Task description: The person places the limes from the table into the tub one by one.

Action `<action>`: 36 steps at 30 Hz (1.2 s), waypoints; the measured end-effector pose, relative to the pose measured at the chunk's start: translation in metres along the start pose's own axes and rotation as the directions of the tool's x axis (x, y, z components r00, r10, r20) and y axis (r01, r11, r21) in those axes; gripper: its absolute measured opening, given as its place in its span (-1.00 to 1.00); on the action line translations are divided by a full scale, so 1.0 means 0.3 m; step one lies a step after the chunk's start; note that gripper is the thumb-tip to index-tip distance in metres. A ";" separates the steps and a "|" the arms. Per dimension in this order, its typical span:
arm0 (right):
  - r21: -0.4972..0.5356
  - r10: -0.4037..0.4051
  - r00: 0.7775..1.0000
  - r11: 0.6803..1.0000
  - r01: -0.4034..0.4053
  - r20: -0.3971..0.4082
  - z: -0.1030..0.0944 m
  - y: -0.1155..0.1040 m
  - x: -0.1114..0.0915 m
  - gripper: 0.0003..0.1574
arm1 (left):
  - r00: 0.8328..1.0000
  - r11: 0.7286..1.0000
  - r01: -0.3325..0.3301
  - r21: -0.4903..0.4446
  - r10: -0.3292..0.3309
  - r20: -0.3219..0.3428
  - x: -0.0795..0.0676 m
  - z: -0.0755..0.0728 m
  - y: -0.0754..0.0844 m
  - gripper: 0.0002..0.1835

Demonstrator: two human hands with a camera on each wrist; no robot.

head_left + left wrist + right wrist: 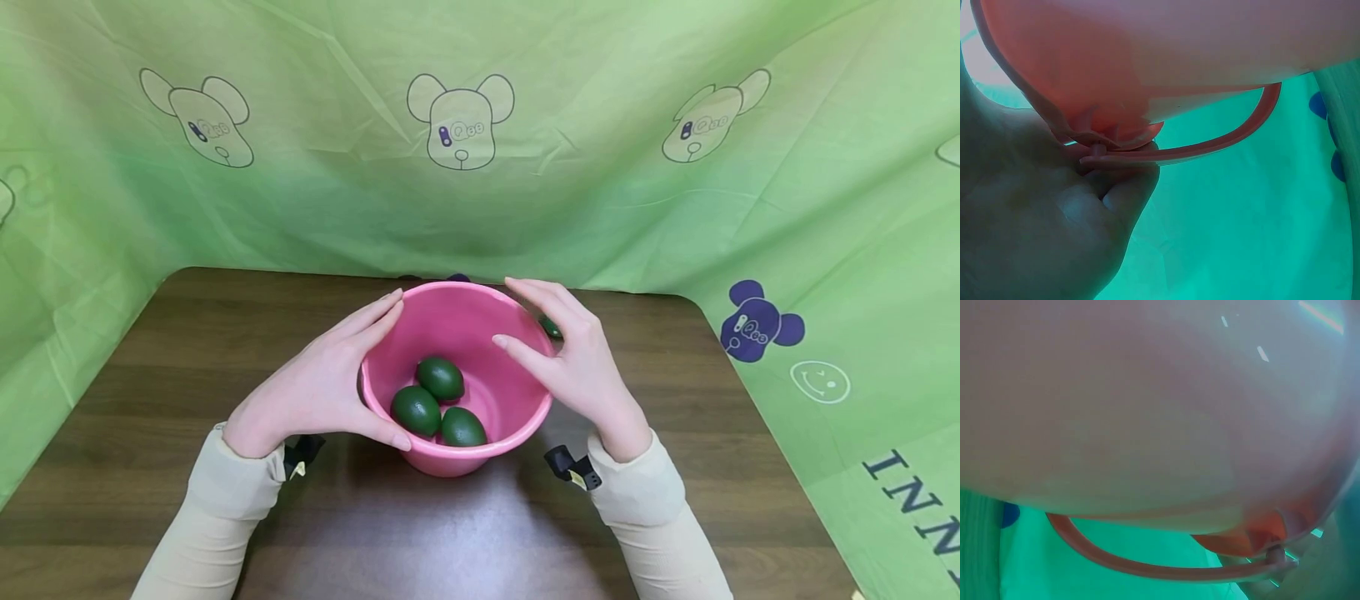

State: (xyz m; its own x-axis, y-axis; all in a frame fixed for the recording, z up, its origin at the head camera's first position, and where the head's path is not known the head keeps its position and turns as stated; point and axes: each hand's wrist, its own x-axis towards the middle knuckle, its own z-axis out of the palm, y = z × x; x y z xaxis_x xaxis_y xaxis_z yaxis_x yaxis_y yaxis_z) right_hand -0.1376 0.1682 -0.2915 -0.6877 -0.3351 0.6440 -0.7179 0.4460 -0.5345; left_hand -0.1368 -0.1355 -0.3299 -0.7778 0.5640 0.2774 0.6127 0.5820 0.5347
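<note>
A pink plastic bucket (450, 460) stands mid-table in the head view, its mouth facing up. Inside lie three dark green, smooth, egg-shaped fruits like avocados (441, 379), grouped at its near left. My left hand (322, 383) holds the left rim, thumb along the near edge and fingers toward the far edge. On the other side my right hand (581, 358) spans the right rim, its thumb reaching over the inside. The left wrist view shows the bucket's handle (1210, 150) hanging beside that hand; the handle (1147, 569) also shows in the right wrist view.
Another dark green fruit (550, 326) shows partly behind the bucket, beside the right hand. The brown wooden table (187, 358) is bounded at the back and sides by a green printed cloth (585, 200).
</note>
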 end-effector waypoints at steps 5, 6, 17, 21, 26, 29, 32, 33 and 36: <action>-0.023 0.004 1.000 1.000 -0.004 -0.009 -0.015 -0.017 0.003 -0.27 | 1.000 1.000 -0.002 0.001 0.002 -0.002 -0.002 0.001 -0.001 0.51; -0.026 0.006 1.000 1.000 -0.006 -0.012 -0.018 -0.016 0.002 -0.28 | 1.000 1.000 -0.003 0.001 0.003 -0.002 -0.002 0.002 -0.001 0.51; -0.015 0.055 0.998 0.998 -0.056 -0.038 -0.030 0.008 -0.010 -0.28 | 1.000 1.000 -0.006 -0.002 0.006 -0.001 -0.002 0.000 0.002 0.51; -0.012 0.070 0.997 0.997 -0.070 -0.046 -0.033 0.014 -0.013 -0.29 | 1.000 1.000 -0.003 -0.005 0.003 0.000 -0.002 0.000 0.001 0.51; -0.006 0.089 0.994 0.996 -0.090 -0.056 -0.038 0.021 -0.016 -0.29 | 1.000 1.000 -0.002 -0.003 0.002 0.000 -0.003 0.001 -0.001 0.51; -0.006 0.095 0.994 0.995 -0.096 -0.062 -0.041 0.025 -0.017 -0.28 | 1.000 1.000 -0.004 -0.002 0.004 -0.002 -0.003 0.002 -0.003 0.51; -0.003 0.097 0.993 0.995 -0.097 -0.066 -0.043 0.029 -0.019 -0.29 | 1.000 1.000 -0.003 -0.003 0.003 -0.003 -0.002 0.003 -0.005 0.51; -0.003 0.097 0.993 0.995 -0.097 -0.067 -0.044 0.030 -0.019 -0.29 | 1.000 1.000 -0.004 -0.004 0.004 -0.003 -0.002 0.003 -0.005 0.51; -0.002 0.102 0.992 0.995 -0.102 -0.069 -0.047 0.033 -0.022 -0.29 | 1.000 1.000 -0.002 -0.004 0.002 0.000 -0.002 0.003 -0.005 0.51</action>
State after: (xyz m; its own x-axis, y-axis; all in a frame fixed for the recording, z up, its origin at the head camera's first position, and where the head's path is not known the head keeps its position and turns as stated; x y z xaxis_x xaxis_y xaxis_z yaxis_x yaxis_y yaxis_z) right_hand -0.1388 0.1865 -0.2932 -0.7482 -0.2299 0.6223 -0.6436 0.4794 -0.5967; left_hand -0.1372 -0.1361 -0.3314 -0.7765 0.5653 0.2784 0.6137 0.5785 0.5372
